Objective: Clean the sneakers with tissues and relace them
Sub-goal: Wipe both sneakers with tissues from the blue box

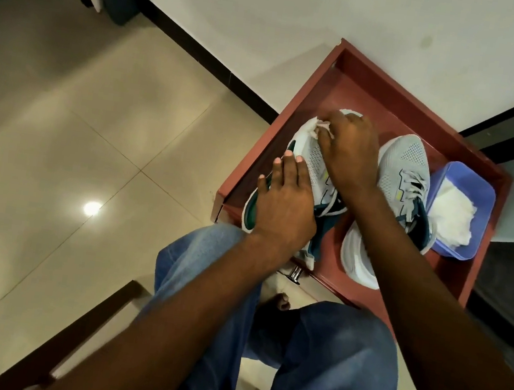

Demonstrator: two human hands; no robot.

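Observation:
Two grey and teal sneakers lie in a red-brown drawer (356, 86). The left sneaker (311, 161) points away from me. My left hand (284, 202) lies over its heel and side, fingers fairly straight, holding it down. My right hand (349, 148) covers its toe and pinches a crumpled white tissue (316, 130) against the front of the shoe. The right sneaker (401, 169) lies untouched beside it, laces loose, partly hidden by my right forearm.
A blue plastic tub (481, 190) with white tissues (447, 215) stands at the drawer's right corner. A metal knob (295, 272) sticks out of the drawer front. My knees in jeans are below; a white wall lies behind, tiled floor to the left.

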